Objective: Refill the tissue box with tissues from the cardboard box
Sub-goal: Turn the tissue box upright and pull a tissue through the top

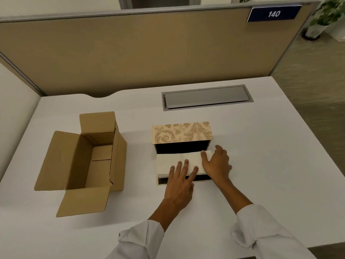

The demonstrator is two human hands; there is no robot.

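Tissues [175,161] lie in tissue box [182,132] under both hands.

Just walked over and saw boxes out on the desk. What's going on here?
A person is refilling a tissue box. Its patterned lid is up, and a stack of white tissues sits in the open box. The left hand lies flat on the stack's near edge, and the right hand presses at its right end. The cardboard box to the left stands open, and its visible inside looks empty.
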